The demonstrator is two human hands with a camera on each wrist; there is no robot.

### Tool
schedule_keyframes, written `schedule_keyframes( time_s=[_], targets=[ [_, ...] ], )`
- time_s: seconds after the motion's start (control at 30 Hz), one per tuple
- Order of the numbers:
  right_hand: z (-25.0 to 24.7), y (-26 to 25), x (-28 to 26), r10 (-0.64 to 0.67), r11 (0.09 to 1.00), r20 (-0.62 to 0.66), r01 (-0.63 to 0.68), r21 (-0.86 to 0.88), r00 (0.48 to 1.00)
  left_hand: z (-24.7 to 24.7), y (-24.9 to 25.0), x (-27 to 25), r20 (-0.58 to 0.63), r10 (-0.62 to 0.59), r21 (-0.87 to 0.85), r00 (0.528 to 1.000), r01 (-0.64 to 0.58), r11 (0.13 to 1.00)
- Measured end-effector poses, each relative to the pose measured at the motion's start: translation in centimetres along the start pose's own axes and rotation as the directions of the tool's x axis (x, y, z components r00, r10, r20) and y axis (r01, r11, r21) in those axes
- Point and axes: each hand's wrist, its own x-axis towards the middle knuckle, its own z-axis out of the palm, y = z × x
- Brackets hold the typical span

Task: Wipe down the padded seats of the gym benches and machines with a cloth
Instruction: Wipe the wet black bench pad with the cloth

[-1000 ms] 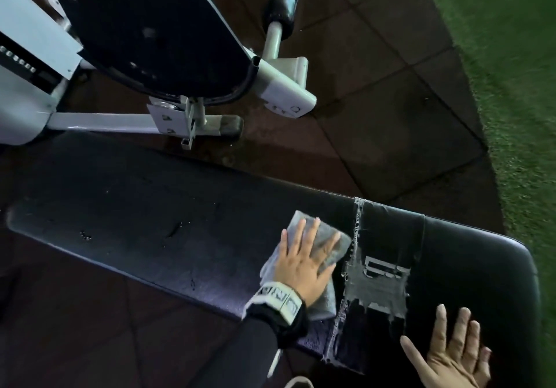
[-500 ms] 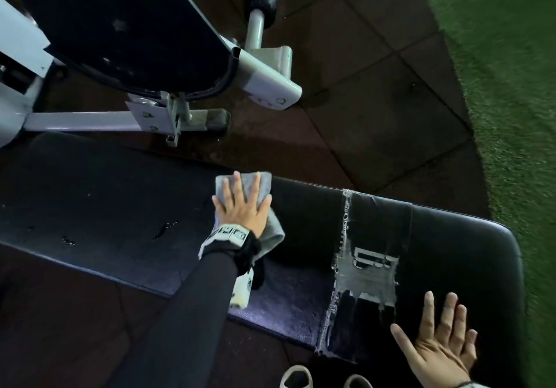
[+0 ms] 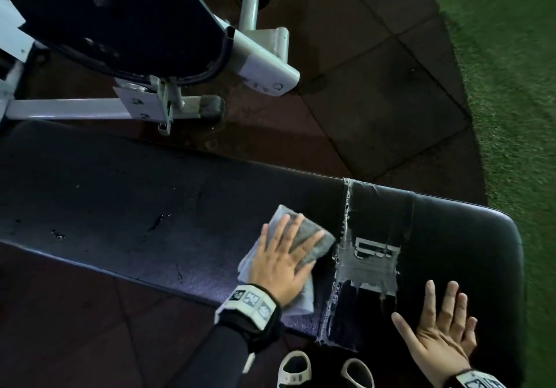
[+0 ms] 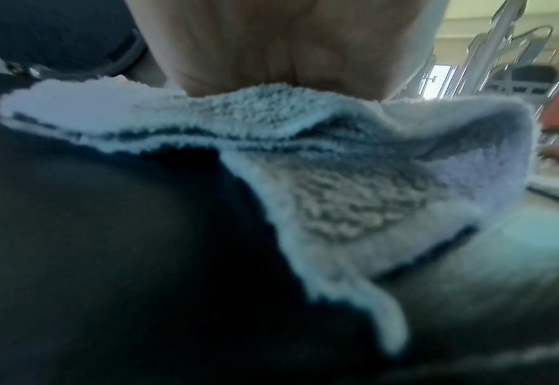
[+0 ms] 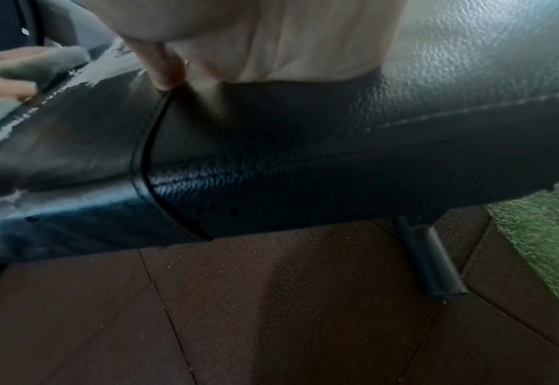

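A long black padded bench runs across the head view, with a worn grey taped patch near its right end. My left hand lies flat with straight fingers on a folded grey cloth, pressing it to the pad just left of the patch. In the left wrist view the fluffy cloth bunches under the palm. My right hand rests flat, fingers spread, on the bench near its right end and front edge; the right wrist view shows the textured black vinyl below it.
A white-framed machine with a black padded seat stands just behind the bench. Dark rubber floor tiles surround it, and green turf lies to the right. My white shoes stand under the front edge. A black bench leg sits below.
My left hand slid the cloth left and toward the far edge, then back right and nearer, ending beside the taped patch. The right hand stayed planted on the bench.
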Motion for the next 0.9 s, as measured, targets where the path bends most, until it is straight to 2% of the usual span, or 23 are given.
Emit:
schedule_keyframes(
  time_s=[0.07, 0.17, 0.3, 0.37, 0.47, 0.57, 0.63, 0.77, 0.9],
  targets=[
    [-0.2, 0.0, -0.1, 0.013, 1.0, 0.024, -0.013, -0.008, 1.0, -0.3, -2.4, -0.5, 0.007, -0.068, -0.011, 0.998, 0.068, 0.998],
    [-0.2, 0.0, -0.2, 0.016, 1.0, 0.042, -0.015, -0.011, 0.999, -1.9, -4.7, 1.7, 0.02, -0.198, -0.029, 0.98, 0.199, 0.98],
    [0.0, 0.1, -0.3, -0.014, 1.0, 0.038, 0.014, 0.003, 0.999, -3.3, -3.0, 5.5, 0.065, -0.292, -0.066, 0.954, 0.296, 0.953],
    [0.1, 0.1, -0.3, -0.03, 1.0, 0.022, 0.03, -0.005, 0.999, -2.7, -0.8, 5.3, 0.057, -0.277, -0.094, 0.959, 0.281, 0.955],
    [0.5, 0.3, -0.4, -0.055, 0.998, -0.028, 0.054, -0.021, 0.998, -0.1, 3.1, 2.3, -0.031, -0.244, -0.135, 0.969, 0.238, 0.962],
    [0.7, 0.6, -0.3, -0.068, 0.997, -0.056, 0.066, -0.027, 0.996, 2.1, 6.0, -1.6, -0.122, -0.272, -0.163, 0.955, 0.251, 0.954],
    [0.8, 0.5, -0.2, -0.076, 0.997, -0.072, 0.074, -0.03, 0.995, 2.5, 6.7, -2.7, -0.125, -0.296, -0.184, 0.947, 0.271, 0.945],
    [1.0, 0.7, -0.1, -0.085, 0.996, -0.096, 0.084, -0.017, 0.992, 1.6, 6.1, -0.4, -0.097, -0.29, -0.243, 0.952, 0.26, 0.934],
    [1.1, 0.7, 0.2, -0.066, 0.998, -0.089, 0.065, -0.016, 0.994, 0.0, 5.1, 4.2, -0.009, -0.255, -0.157, 0.967, 0.25, 0.955]
  ],
)
